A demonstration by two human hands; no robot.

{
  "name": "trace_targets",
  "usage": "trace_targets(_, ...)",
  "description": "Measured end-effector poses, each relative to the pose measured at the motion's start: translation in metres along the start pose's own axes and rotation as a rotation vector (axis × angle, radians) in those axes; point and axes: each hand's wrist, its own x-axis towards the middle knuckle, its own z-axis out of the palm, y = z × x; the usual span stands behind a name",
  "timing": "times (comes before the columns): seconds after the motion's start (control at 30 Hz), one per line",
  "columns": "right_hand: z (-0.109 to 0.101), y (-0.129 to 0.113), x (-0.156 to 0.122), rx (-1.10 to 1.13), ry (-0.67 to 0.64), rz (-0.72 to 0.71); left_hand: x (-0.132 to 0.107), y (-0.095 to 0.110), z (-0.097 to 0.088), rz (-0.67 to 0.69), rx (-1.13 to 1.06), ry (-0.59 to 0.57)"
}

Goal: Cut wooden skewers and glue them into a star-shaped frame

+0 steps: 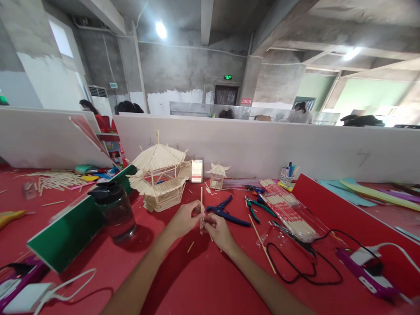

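Observation:
Between my two hands, near the middle of the red table, stand thin wooden sticks [201, 199], one upright and longer than the others. My left hand [187, 218] pinches them from the left side. From the right, my right hand [218, 227] has its fingers closed on the lower part of the same sticks. Just beyond my right hand lie blue-handled pliers [226, 213]. A large stick-built pavilion model [160, 175] is at the back left, and a small pavilion model [218, 175] stands farther back, near the partition.
A dark-lidded water bottle [114, 212] stands at left by a green divider [72, 227]. To the right are green-handled pliers [259, 208], packs of sticks [288, 210], a black cord [295, 275], a red divider [354, 223] and a purple power strip [367, 275].

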Motion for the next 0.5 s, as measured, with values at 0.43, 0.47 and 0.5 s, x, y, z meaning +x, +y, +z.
trace_targets(0.43, 0.0, -0.009, -0.008, -0.168, -0.055, -0.075, -0.001, -0.001, -0.004, 0.003, 0.011, -0.036)
trace_targets(0.47, 0.0, -0.008, -0.008, -0.155, -0.053, -0.067, -0.001, -0.002, -0.004, 0.004, 0.015, -0.032)
trace_targets(0.5, 0.0, -0.008, -0.008, -0.146, -0.049, -0.062, -0.001, -0.002, -0.004, 0.006, 0.018, -0.025)
